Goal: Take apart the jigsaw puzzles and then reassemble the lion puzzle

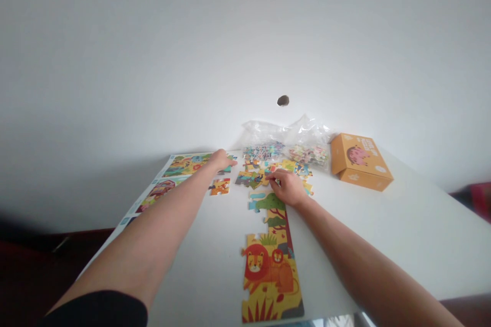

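Observation:
On the white table [402, 225] lies a partly joined jigsaw [270, 271] with two lions on yellow and green trees above. My right hand [287, 186] rests at its far end, fingers curled and pinched on a loose piece in the heap of loose pieces [261, 173]. My left hand [222, 159] reaches far out, fingers flat on the top edge of a printed picture sheet [172, 176], beside a small piece. A single orange piece [220, 187] lies between my arms.
Two clear plastic bags of puzzle pieces [291, 145] sit against the white wall. An orange puzzle box [358, 161] stands at the back right. The table's left and right edges drop to a dark floor. A small dark hole [283, 100] marks the wall.

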`<state>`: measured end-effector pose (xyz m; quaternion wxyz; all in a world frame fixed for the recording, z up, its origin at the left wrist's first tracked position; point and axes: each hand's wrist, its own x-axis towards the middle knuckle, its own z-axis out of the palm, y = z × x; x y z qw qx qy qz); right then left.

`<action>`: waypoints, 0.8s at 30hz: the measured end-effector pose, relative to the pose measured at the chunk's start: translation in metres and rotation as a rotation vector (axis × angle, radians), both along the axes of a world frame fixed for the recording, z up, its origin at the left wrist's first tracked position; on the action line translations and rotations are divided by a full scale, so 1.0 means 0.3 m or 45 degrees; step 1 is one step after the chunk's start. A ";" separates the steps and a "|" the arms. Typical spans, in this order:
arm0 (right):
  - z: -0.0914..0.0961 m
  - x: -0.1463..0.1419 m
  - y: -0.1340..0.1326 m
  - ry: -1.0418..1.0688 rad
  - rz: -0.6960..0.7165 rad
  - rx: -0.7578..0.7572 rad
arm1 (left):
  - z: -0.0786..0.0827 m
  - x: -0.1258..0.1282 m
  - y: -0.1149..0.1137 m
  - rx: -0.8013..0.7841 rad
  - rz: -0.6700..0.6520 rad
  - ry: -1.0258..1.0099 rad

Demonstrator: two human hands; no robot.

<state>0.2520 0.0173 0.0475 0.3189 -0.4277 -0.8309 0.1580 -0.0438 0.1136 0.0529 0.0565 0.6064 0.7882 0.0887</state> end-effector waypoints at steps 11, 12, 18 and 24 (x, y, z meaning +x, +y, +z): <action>0.004 0.004 -0.005 -0.006 -0.019 -0.002 | -0.008 0.098 -0.088 0.152 0.046 0.211; 0.004 0.004 -0.005 -0.003 -0.012 -0.003 | -0.013 0.096 -0.092 0.161 0.037 0.222; 0.006 0.003 -0.007 0.005 0.022 0.006 | -0.028 0.077 -0.092 0.178 0.000 0.240; 0.006 0.001 -0.006 0.001 0.028 0.026 | -0.034 0.094 -0.102 0.240 -0.041 0.205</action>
